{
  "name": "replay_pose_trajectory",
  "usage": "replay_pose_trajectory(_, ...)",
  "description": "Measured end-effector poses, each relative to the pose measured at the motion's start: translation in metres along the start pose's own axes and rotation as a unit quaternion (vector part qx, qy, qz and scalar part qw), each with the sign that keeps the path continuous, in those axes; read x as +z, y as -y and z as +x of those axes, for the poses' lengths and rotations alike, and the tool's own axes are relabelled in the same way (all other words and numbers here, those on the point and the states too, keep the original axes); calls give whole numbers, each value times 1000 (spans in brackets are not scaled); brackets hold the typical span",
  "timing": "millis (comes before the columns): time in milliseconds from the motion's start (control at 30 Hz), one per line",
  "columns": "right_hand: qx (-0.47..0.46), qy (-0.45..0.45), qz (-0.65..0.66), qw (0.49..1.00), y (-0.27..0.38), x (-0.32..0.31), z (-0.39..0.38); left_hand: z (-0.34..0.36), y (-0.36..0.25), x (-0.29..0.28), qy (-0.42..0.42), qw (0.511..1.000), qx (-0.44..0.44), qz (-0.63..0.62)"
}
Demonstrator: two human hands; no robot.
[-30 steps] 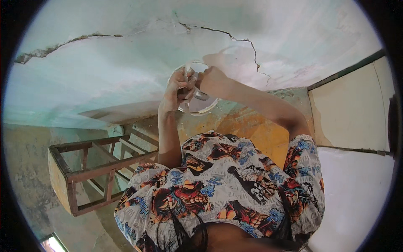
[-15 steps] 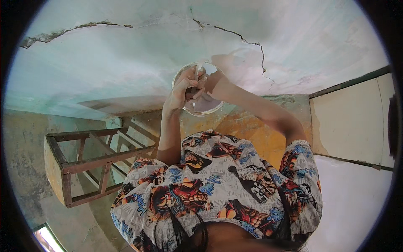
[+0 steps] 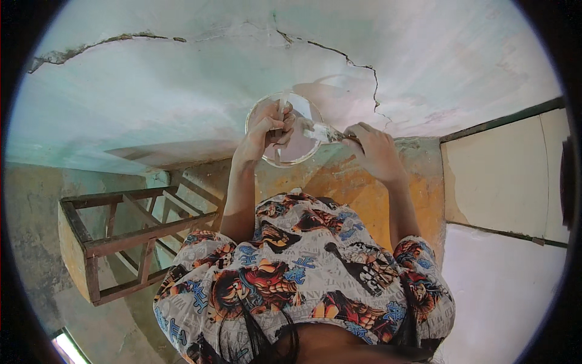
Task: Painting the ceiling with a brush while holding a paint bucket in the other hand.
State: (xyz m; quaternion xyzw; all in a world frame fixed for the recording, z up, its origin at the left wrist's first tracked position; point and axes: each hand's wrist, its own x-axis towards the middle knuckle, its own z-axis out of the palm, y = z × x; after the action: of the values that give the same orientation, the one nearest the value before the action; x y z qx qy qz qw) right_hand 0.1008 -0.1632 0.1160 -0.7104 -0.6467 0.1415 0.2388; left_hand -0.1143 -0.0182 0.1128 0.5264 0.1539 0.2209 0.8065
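Close to the pale, cracked wall (image 3: 200,85), a round white tub (image 3: 302,150) is held up with its opening showing. My left hand (image 3: 267,128) is closed around the white strip that runs across the tub's mouth. My right hand (image 3: 377,150) grips the dark handle of a paintbrush (image 3: 330,134) to the right of the tub. The brush's white-coated tip reaches over the tub's right rim. White stuff lies inside the tub, but its depth is hidden.
A wooden frame (image 3: 148,242) like an upturned stool or rack stands at the left. A jagged crack (image 3: 345,57) runs across the wall above the tub. A cream panel (image 3: 503,176) with dark edging is at the right, and a yellow-stained lower surface (image 3: 418,200) lies behind my arms.
My right hand has drawn back from over the tub to its right side, bringing the paintbrush into sight. The left hand keeps its hold on the tub.
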Motion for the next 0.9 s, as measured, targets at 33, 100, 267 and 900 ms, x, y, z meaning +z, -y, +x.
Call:
replay_pose_trajectory(33,3,0,0,1000,-4,3,-4,1,1,-1,-3,1000,0,-3)
replay_pose_trajectory(100,-18,2,51,999,-2,15,-9,-13,-6,1,-24,1000,6,-1)
replay_pose_trajectory(267,68,16,128,989,-14,46,-26,-3,6,2,-41,999,-16,2)
replay_pose_trajectory(900,33,-92,-3,995,-16,52,-35,12,17,0,-25,998,-18,-51)
